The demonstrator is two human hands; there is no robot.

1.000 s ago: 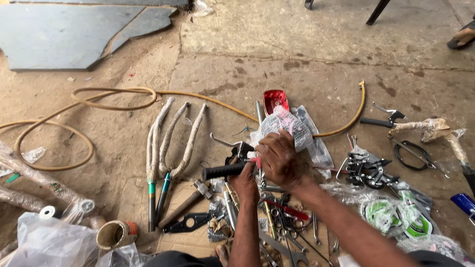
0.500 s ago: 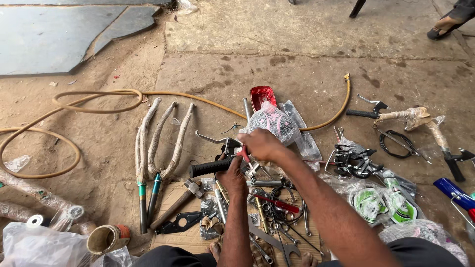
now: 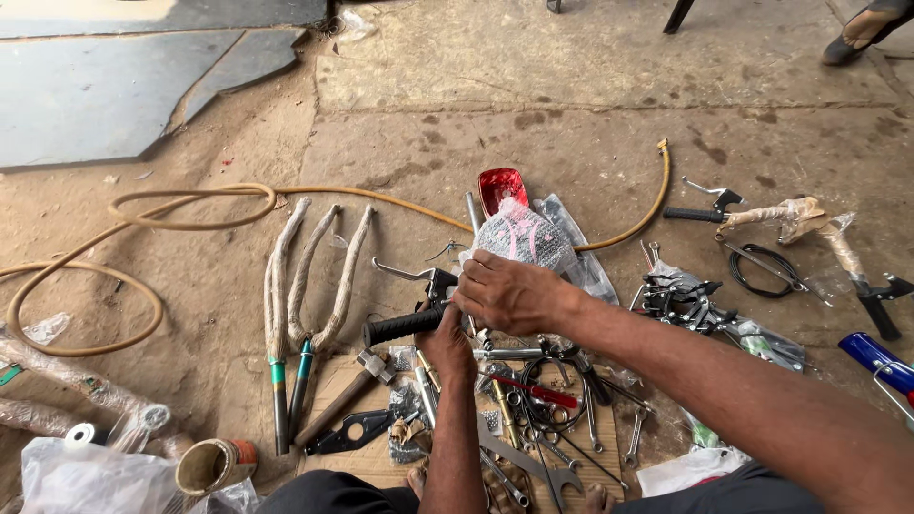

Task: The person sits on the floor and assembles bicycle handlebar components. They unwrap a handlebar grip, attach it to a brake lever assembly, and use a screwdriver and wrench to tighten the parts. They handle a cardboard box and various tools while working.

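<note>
Both hands meet over the middle of the floor, on a handlebar piece with a black rubber grip (image 3: 402, 326) and a silver brake lever (image 3: 400, 272) that juts up and to the left. The left hand (image 3: 446, 350) comes up from below and its grip is wrapped around the bar just right of the black rubber sleeve — the fingers themselves are mostly hidden behind the bar. The right hand (image 3: 511, 293) lies over the top of the lever clamp, fingers curled down and pressed against it, so its grip is closed on the same piece, which is held above the floor rather than resting on it. Directly beneath the hands sits a sheet of cardboard (image 3: 376, 463) littered with wrenches (image 3: 533, 468), a red-handled screwdriver (image 3: 535, 391) and a hammer (image 3: 345, 401). Just behind the right hand lies a bundle in bubble wrap (image 3: 523, 235), with a red reflector (image 3: 502, 187) touching its far edge. To the left, wrapped fork legs (image 3: 307, 286) lie side by side on the dirt, and a yellowish hose (image 3: 181, 207) loops past them — it runs on behind the bundle to the right. Further right are a black cable coil (image 3: 767, 269) and another wrapped handlebar (image 3: 795, 217), well apart from the hands.
</note>
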